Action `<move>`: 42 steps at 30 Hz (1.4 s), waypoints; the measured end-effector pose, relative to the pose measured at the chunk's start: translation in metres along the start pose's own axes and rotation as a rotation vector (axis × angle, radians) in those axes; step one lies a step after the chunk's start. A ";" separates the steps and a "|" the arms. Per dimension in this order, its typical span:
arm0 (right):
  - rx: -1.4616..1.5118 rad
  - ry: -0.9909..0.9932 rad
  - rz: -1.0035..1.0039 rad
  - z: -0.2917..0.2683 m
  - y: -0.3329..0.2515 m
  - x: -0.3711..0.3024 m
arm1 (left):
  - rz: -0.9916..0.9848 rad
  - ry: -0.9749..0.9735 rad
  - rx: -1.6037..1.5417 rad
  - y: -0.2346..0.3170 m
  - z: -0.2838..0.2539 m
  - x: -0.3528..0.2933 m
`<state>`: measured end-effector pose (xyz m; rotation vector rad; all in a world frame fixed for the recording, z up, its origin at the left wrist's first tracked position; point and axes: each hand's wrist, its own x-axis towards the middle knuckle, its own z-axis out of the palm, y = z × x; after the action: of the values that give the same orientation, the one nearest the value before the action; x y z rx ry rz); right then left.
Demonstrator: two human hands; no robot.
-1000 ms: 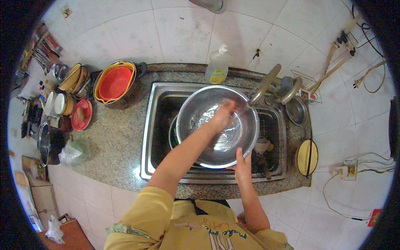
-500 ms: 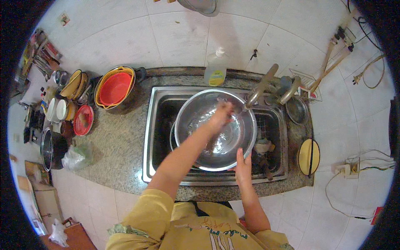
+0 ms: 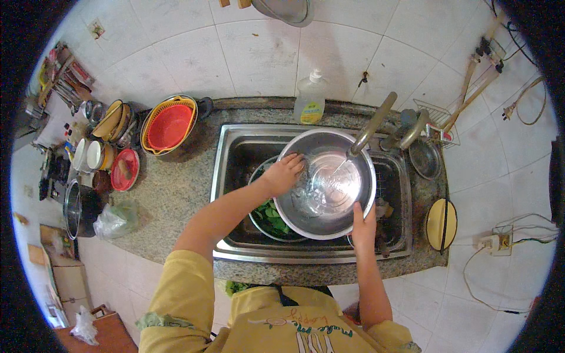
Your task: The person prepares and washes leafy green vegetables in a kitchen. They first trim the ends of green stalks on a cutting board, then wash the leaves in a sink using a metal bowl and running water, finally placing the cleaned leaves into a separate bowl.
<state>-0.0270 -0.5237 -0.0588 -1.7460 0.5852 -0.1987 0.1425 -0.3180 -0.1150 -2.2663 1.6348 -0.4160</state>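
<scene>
A large steel basin (image 3: 338,217) sits over the double sink (image 3: 220,176), with some water inside it. A thin stream runs into it from the faucet (image 3: 375,122). My left hand (image 3: 284,175) reaches over the left rim, its fingers stretched out against the inner wall. With the thumb on top, my right hand (image 3: 364,226) grips the near right rim; its other fingers are hidden beneath. Partly covered by the basin, a second bowl (image 3: 253,220) stands in the left sink compartment and holds green leaves (image 3: 272,221).
A clear soap bottle (image 3: 311,103) stands behind the sink. On the left are a red basket (image 3: 170,126) in a pot, a red plate (image 3: 125,170), a black pot (image 3: 79,209) and a plastic bag (image 3: 118,219). A yellow oval board (image 3: 440,225) lies at the right.
My left hand has moved from the basin's far side to its left wall. The basin has shifted right, uncovering the leaves in the bowl below. My right hand still grips the rim.
</scene>
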 end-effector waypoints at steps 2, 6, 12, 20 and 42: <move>0.003 0.007 0.001 -0.003 -0.004 0.007 | -0.149 -0.302 -0.315 0.029 -0.039 0.004; -0.008 0.036 0.038 0.004 0.001 0.009 | -0.318 -0.370 -0.958 0.079 -0.032 0.013; 0.167 -0.027 0.073 0.009 -0.013 -0.009 | -0.596 -0.252 -0.771 0.030 0.012 0.043; 0.381 -0.022 0.125 0.017 -0.010 -0.003 | -0.632 0.200 -1.726 0.087 -0.072 0.105; 0.991 -0.241 0.615 0.147 0.078 0.025 | -1.448 0.526 -2.019 0.077 -0.079 -0.048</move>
<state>0.0365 -0.4205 -0.1755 -0.5786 0.6599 0.1465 0.0290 -0.3017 -0.0779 -4.6250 -0.8752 1.0778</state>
